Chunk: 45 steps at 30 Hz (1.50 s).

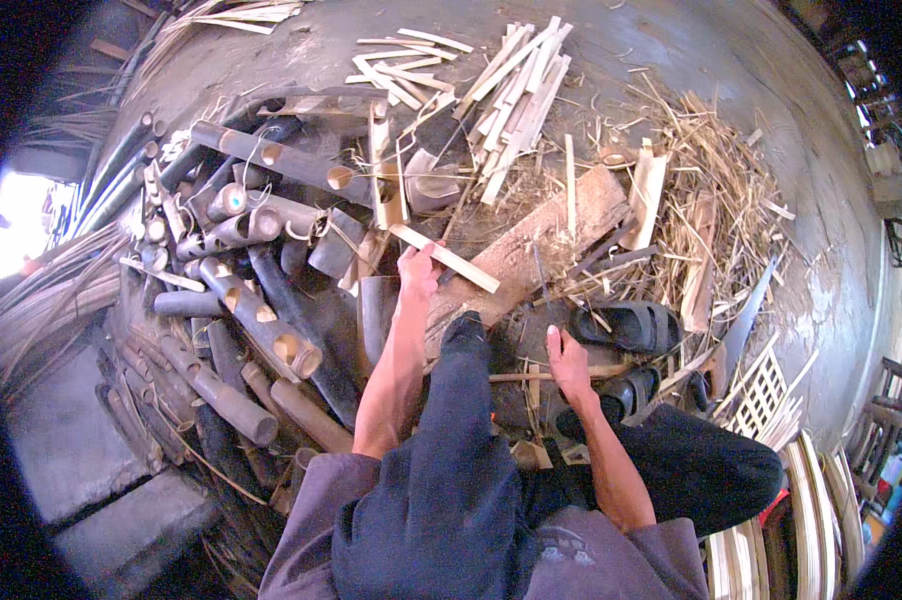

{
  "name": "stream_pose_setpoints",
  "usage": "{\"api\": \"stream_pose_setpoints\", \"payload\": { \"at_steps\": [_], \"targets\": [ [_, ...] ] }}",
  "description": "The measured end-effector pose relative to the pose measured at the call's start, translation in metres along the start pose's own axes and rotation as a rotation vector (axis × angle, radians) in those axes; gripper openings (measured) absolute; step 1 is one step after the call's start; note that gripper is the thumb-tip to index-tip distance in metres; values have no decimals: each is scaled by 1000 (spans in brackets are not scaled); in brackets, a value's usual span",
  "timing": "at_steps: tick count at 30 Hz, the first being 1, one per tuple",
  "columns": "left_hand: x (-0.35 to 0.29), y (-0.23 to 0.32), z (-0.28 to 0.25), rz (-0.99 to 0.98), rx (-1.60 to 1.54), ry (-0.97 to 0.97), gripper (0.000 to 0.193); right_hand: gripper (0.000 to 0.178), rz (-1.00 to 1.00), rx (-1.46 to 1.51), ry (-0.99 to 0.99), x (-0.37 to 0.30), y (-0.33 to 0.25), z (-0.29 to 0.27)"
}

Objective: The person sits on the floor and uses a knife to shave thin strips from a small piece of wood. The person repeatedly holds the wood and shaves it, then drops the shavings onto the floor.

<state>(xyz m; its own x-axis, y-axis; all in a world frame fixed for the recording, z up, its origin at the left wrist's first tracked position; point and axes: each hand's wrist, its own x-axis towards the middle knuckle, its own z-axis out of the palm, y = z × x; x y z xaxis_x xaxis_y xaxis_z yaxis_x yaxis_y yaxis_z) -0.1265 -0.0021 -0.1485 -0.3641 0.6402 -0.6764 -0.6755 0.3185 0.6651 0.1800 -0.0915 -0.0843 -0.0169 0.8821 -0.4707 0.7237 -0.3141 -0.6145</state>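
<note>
My left hand (419, 268) is closed on a pale, flat bamboo strip (461, 266), which slants down to the right over a worn wooden block (541, 232). To the right, my right hand (569, 362) is a fist with the thumb pointing away from me. It grips what looks like a thin knife, its narrow dark blade (541, 275) rising past the thumb; the handle is mostly hidden. Blade and strip are apart. My dark-trousered leg (451, 410) stretches between the hands, its foot against the block's near edge.
Cut bamboo tubes (246, 310) pile up on the left. Split strips (519, 100) lie in a stack at the far side. Shavings (711, 190) heap beyond the block to the right, near dark sandals (631, 326), a saw (743, 325) and a woven lattice piece (759, 392).
</note>
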Motion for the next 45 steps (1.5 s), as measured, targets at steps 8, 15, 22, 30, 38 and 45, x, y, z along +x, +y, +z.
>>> {"api": "stream_pose_setpoints", "payload": {
  "at_steps": [8,15,22,30,38,45],
  "targets": [
    [-56,20,49,303,-472,-407,11,53,-24,104,24,-5,3,-6],
    [-110,11,77,644,266,-200,30,55,-45,6,-30,-20,-29,-18],
    [-200,74,73,696,1353,146,55,51,-295,188,-123,-51,-82,5],
    [-202,56,77,760,1309,142,56,51,-71,173,-90,-17,-34,21],
    [-87,-44,37,1109,1024,-159,34,63,62,241,-206,-33,-19,32],
    [-133,28,53,26,507,-565,18,44,-131,149,168,-27,-10,1]
  ]
}}
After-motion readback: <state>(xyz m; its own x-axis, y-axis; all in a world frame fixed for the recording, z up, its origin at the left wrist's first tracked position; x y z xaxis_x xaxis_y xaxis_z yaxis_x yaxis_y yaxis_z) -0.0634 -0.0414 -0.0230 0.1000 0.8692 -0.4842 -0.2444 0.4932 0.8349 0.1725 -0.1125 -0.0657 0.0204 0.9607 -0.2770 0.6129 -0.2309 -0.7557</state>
